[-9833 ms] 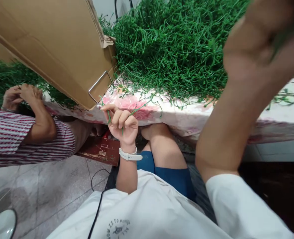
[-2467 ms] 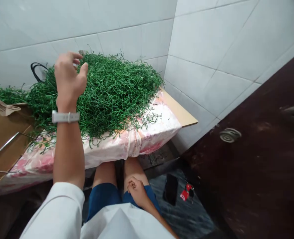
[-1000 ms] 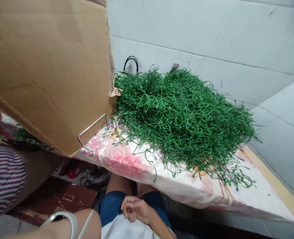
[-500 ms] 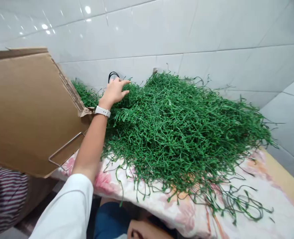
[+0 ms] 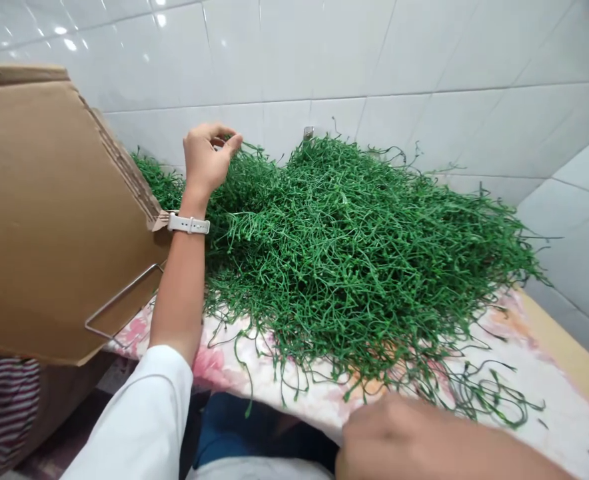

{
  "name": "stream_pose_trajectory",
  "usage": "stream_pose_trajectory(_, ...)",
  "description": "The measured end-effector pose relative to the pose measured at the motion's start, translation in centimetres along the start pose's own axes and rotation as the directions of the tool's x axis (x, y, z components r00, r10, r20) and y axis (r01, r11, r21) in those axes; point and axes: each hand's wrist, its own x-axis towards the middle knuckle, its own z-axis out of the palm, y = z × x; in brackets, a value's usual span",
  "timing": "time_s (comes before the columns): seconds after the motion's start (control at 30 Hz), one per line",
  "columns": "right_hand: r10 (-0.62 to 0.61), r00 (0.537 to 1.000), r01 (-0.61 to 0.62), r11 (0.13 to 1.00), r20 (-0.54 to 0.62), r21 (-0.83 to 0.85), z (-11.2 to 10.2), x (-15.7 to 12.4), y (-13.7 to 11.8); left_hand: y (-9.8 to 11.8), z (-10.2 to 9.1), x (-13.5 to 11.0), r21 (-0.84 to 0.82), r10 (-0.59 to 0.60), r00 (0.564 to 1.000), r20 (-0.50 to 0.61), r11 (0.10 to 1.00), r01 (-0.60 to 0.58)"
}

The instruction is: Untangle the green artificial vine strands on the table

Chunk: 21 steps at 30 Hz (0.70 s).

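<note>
A big tangled heap of thin green stems with small bud-like tips (image 5: 344, 240) lies on a floral cloth (image 5: 284, 393). At the back left of the heap, my left hand (image 5: 207, 157) is raised, thumb and forefinger pinched together on a green stem. A pale watch strap circles that wrist. Low in the view, over the front edge of the cloth, my right hand (image 5: 389, 427) is blurred and seems curled. Its fingertips are hidden, so what it holds, if anything, does not show.
A large cardboard sheet or box side (image 5: 59, 220) stands at the left, with a bent metal wire frame (image 5: 124, 293) at its lower edge. White wall tiles (image 5: 254, 60) rise behind the heap. A striped garment (image 5: 7, 413) of another person shows at lower left.
My left hand has gone from open fingers to a pinch on a green stem and lifted slightly leftward. My right hand has come up into view at the bottom right.
</note>
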Motion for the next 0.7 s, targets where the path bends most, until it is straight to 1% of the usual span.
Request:
stream_pose_trajectory(0.03,-0.011,1.000,0.009,0.998,-0.027,-0.061,-1.3,0.4,-1.7,0.1,0.1,0.1,-0.046,-0.007,1.000,0.000,0.999,0.007)
stream_pose_trajectory(0.07,-0.072,0.989,0.041,0.975,-0.132,-0.219,-2.6,1.0,-3.4,0.3,0.2,0.2,-0.101,-0.002,1.000,0.002,0.995,0.002)
stream_pose_trajectory(0.1,-0.184,0.963,0.107,0.931,-0.197,-0.348,-3.9,1.7,-4.9,0.6,0.4,0.2,-0.163,0.014,1.000,0.010,0.987,-0.012)
stream_pose_trajectory(0.13,-0.299,0.921,0.168,0.883,-0.251,-0.438,-5.2,2.6,-6.2,1.0,0.6,0.1,-0.223,0.037,0.999,0.026,0.974,-0.030)
stream_pose_trajectory(0.17,-0.387,0.864,0.189,0.843,-0.323,-0.504,-6.5,3.6,-7.4,1.5,0.8,0.1,-0.270,0.058,0.997,0.047,0.962,-0.043)
stream_pose_trajectory(0.2,-0.463,0.785,0.176,0.803,-0.411,-0.569,-7.7,4.8,-8.3,2.1,0.9,-0.1,-0.295,0.070,0.995,0.065,0.954,-0.048)
stream_pose_trajectory(0.23,-0.489,0.707,0.104,0.787,-0.511,-0.609,-8.8,6.0,-8.9,2.9,0.9,-0.3,-0.299,0.074,0.994,0.084,0.953,-0.046)
stream_pose_trajectory(0.27,-0.512,0.648,0.052,0.768,-0.563,-0.638,-9.8,7.2,-9.4,3.6,0.8,-0.6,-0.289,0.082,0.991,0.107,0.956,-0.048)
stream_pose_trajectory(0.3,-0.529,0.609,0.011,0.751,-0.591,-0.660,-10.7,8.5,-9.6,4.4,0.5,-1.0,-0.268,0.097,0.984,0.150,0.962,-0.054)
stream_pose_trajectory(0.33,-0.532,0.585,-0.033,0.739,-0.613,-0.672,-11.4,9.6,-9.7,5.2,0.1,-1.3,-0.240,0.113,0.972,0.206,0.969,-0.062)
stream_pose_trajectory(0.37,-0.524,0.575,-0.070,0.734,-0.629,-0.675,-11.9,10.7,-9.6,5.7,-0.4,-1.7,-0.198,0.133,0.949,0.287,0.977,-0.077)
stream_pose_trajectory(0.4,-0.511,0.573,-0.100,0.733,-0.641,-0.673,-12.2,11.6,-9.5,6.1,-1.0,-2.0,-0.137,0.146,0.914,0.378,0.985,-0.101)
stream_pose_trajectory(0.43,-0.500,0.574,-0.119,0.732,-0.648,-0.670,-12.4,12.3,-9.4,6.2,-1.6,-2.1,-0.055,0.144,0.870,0.471,0.990,-0.133)
stream_pose_trajectory(0.47,-0.497,0.575,-0.122,0.733,-0.650,-0.669,-12.5,12.7,-9.2,6.0,-2.2,-2.2,0.038,0.124,0.817,0.564,0.984,-0.175)
stream_pose_trajectory(0.53,-0.501,0.577,-0.107,0.737,-0.645,-0.667,-12.3,13.1,-9.0,5.0,-3.2,-2.1,0.222,0.033,0.717,0.696,0.940,-0.259)
stream_pose_trajectory(0.57,-0.498,0.580,-0.109,0.737,-0.645,-0.667,-12.2,13.0,-9.1,4.4,-3.6,-1.8,0.295,-0.025,0.676,0.736,0.911,-0.287)
stream_pose_trajectory(0.6,-0.488,0.590,-0.121,0.735,-0.643,-0.668,-12.0,12.7,-9.2,3.7,-3.8,-1.6,0.354,-0.082,0.648,0.758,0.885,-0.302)
stream_pose_trajectory(0.67,-0.449,0.615,-0.168,0.728,-0.648,-0.664,-11.6,11.9,-9.6,2.8,-4.0,-1.3,0.433,-0.171,0.615,0.770,0.848,-0.306)
stream_pose_trajectory(0.7,-0.428,0.631,-0.192,0.722,-0.647,-0.665,-11.5,11.4,-10.0,2.7,-4.0,-1.4,0.453,-0.192,0.611,0.768,0.838,-0.306)
